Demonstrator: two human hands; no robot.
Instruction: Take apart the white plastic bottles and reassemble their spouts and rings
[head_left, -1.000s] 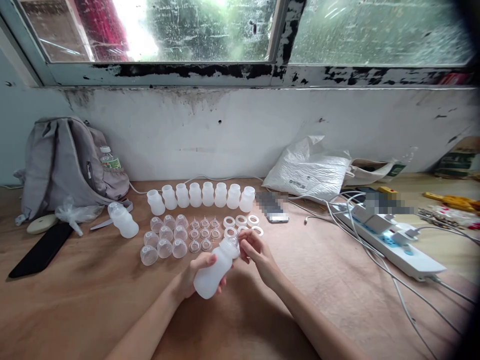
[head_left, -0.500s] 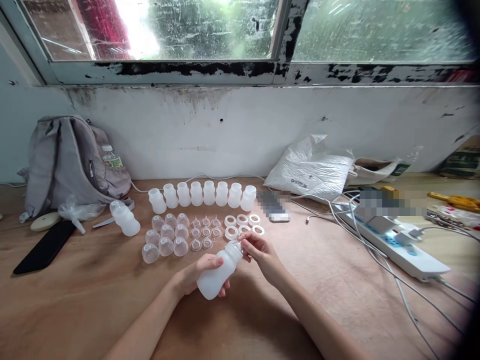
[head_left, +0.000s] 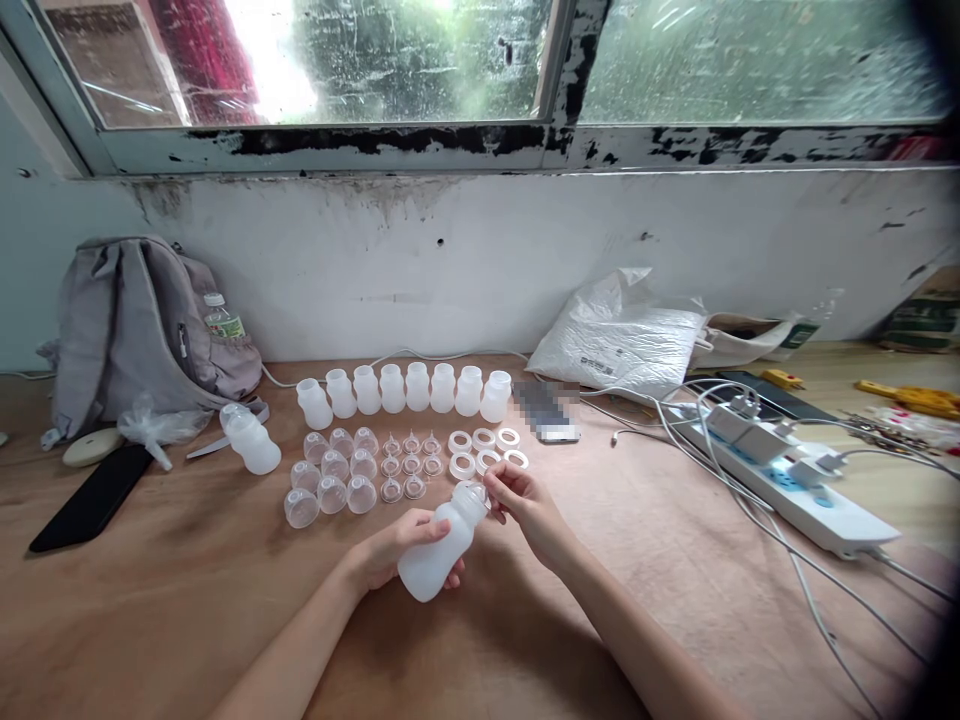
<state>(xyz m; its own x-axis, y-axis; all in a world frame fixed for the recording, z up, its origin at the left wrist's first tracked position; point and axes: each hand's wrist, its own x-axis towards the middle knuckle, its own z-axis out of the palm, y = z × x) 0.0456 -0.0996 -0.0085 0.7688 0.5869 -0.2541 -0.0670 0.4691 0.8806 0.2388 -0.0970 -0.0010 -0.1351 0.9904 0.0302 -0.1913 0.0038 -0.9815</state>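
Observation:
My left hand (head_left: 420,540) is wrapped round a frosted white baby bottle (head_left: 436,560), tilted with its mouth up and to the right. My right hand (head_left: 517,497) pinches a clear bottle nipple (head_left: 481,493) at the bottle's mouth; the fingers partly hide it. Just beyond my hands lie several clear nipples (head_left: 391,489) in rows, with several white collar rings (head_left: 462,465) to their right. Clear dome caps (head_left: 331,494) stand in rows to the left of the nipples. Behind them is a curved row of open frosted bottles (head_left: 417,388).
A capped bottle (head_left: 255,442) stands at the left, near a black phone (head_left: 90,500) and a grey backpack (head_left: 142,320). At the right are a power strip (head_left: 840,525) with loose cables, a grey phone-like object (head_left: 547,412) and a white plastic bag (head_left: 622,335).
The bottle and both hands have shifted very slightly to the right. My right fingers remain at the bottle's mouth.

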